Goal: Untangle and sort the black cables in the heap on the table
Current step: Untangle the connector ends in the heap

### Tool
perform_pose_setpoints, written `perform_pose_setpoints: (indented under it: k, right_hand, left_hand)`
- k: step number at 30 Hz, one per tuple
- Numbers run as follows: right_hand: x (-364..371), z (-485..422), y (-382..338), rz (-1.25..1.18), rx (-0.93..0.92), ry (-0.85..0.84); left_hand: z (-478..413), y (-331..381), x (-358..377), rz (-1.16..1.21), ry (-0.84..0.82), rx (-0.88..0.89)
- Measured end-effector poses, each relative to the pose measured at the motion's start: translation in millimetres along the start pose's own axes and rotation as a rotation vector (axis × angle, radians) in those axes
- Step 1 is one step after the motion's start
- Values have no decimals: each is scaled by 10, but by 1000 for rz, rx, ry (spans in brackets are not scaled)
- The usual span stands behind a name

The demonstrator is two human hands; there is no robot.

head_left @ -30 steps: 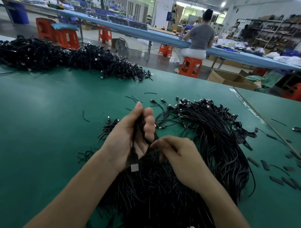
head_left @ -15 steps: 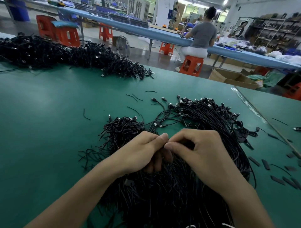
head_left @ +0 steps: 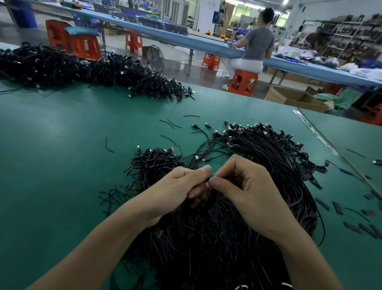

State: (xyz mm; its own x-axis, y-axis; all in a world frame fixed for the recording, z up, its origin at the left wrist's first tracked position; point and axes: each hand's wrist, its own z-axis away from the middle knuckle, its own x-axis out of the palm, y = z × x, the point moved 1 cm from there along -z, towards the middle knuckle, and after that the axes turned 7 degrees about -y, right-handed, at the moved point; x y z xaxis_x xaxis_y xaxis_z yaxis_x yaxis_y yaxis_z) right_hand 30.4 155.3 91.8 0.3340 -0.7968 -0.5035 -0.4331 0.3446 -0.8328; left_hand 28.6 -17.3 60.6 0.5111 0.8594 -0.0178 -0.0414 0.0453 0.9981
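By the bench [head_left: 51,145]'s near edge, the left hand [head_left: 177,190] and right hand [head_left: 248,190] each pinched cables [head_left: 213,193] atop the heap [head_left: 206,238], grips curled tight.

— Where is the light coming from?
— Ceiling lamps [head_left: 286,2] are shining evenly from above, leaving a soft sheen on the green table [head_left: 49,126].
— Anything blurring?
— The wide lens is bending the edges; the far shelves [head_left: 341,37] are smearing, the cable heap [head_left: 206,248] is losing detail.
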Motion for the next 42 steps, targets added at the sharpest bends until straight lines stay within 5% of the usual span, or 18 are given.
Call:
perform_pose_setpoints:
  k: [3, 7, 9, 16, 21, 25, 42]
  right_hand:
    - [63, -13, -27, 164, -7, 77]
    - [146, -74, -60, 170, -46, 128]
    - [143, -128, -43, 146, -63, 145]
    - [61, -182, 204, 53, 46, 67]
    - [-27, -55, 551, 471, 455, -129]
    - [125, -35, 670, 662, 561, -231]
    - [278, -97, 626, 696, 414, -64]
  left_hand:
    - [-47, -41, 52, 79, 142, -26]
    - [-49, 1, 138, 549, -99, -148]
    - [-55, -26, 125, 524, -139, -180]
    - [-92, -202, -61, 175, 108, -162]
    - [-79, -312, -226, 271, 356, -95]
    - [-120, -352, -197, 283, 404, -51]
    - [-168, -254, -116, 320, 350, -26]
